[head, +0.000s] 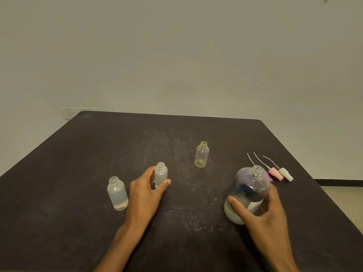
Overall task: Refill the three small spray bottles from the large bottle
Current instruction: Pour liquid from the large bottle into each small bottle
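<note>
Both hands on uncapped bottles at the dark table

Left hand grasps the middle small bottle; right hand grips the tilted large bottle, hiding its lower label and one purple spray cap.

A dark scuffed table stands against a pale wall (wall socket behind).

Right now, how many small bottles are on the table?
3. One stands far left, uncapped. One is in the left hand's grip, centre-left. One yellowish one stands further back, mid-table. None seems hidden.
</note>
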